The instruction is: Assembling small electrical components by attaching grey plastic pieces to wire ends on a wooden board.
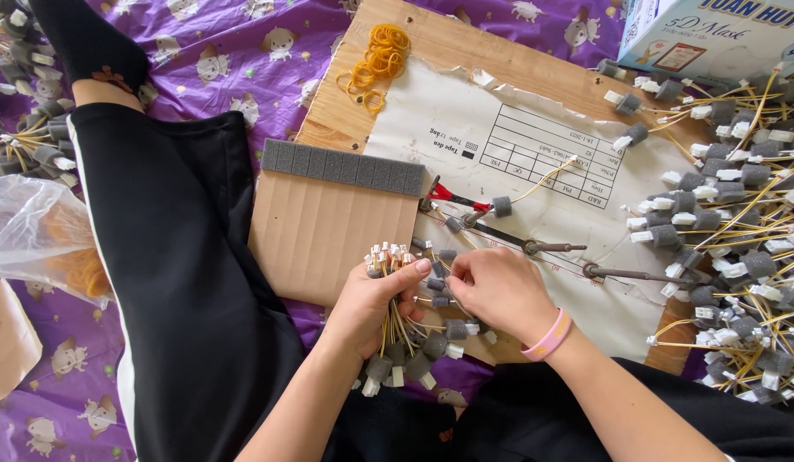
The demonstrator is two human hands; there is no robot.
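Upright in the clenched left hand (381, 301) stands the wire bundle (395, 318), white connectors up, foam plugs hanging below; just right of it, the right hand (499, 289) pinches one loose wire (438, 286) lying crosswise toward the bundle.

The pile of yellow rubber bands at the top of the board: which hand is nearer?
Left, slightly. The rubber bands lie far up the board; the left hand grips a wire bundle below them, the right hand farther right.

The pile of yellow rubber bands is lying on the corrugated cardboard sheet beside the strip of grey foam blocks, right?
Not quite. In the head view the pile of yellow rubber bands lies on the bare wooden board, apart from the corrugated cardboard sheet and its strip of grey foam blocks.
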